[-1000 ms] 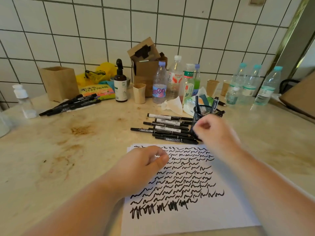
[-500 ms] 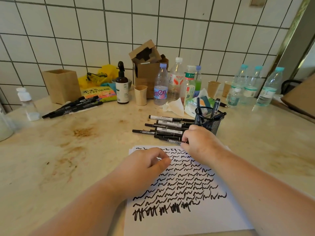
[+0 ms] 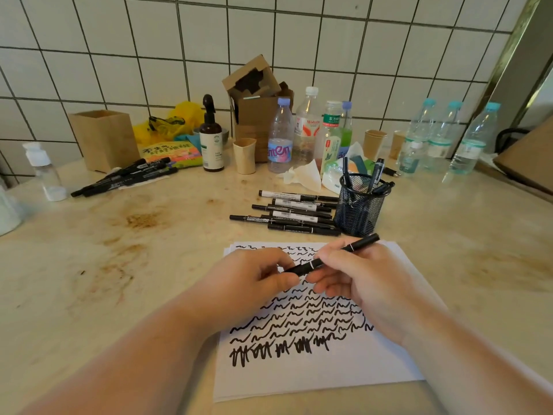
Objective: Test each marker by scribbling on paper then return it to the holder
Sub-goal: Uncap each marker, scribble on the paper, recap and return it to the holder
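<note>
Black marker (image 3: 332, 255) in our grip above the paper (image 3: 314, 375): our left hand (image 3: 254, 283) pinches its near end, our right hand (image 3: 359, 280) curls round the barrel. Beyond the paper stands the mesh holder (image 3: 359, 205), markers inside; loose markers (image 3: 296, 212) lie left of it. Their labels are unreadable; a bottle (image 3: 279, 139) behind reads "mten", partly hidden.

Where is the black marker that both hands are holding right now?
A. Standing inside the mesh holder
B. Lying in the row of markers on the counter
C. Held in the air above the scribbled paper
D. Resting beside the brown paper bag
C: the left hand and the right hand each grip an end of the marker, which is above the paper, in front of the mesh holder.
</note>
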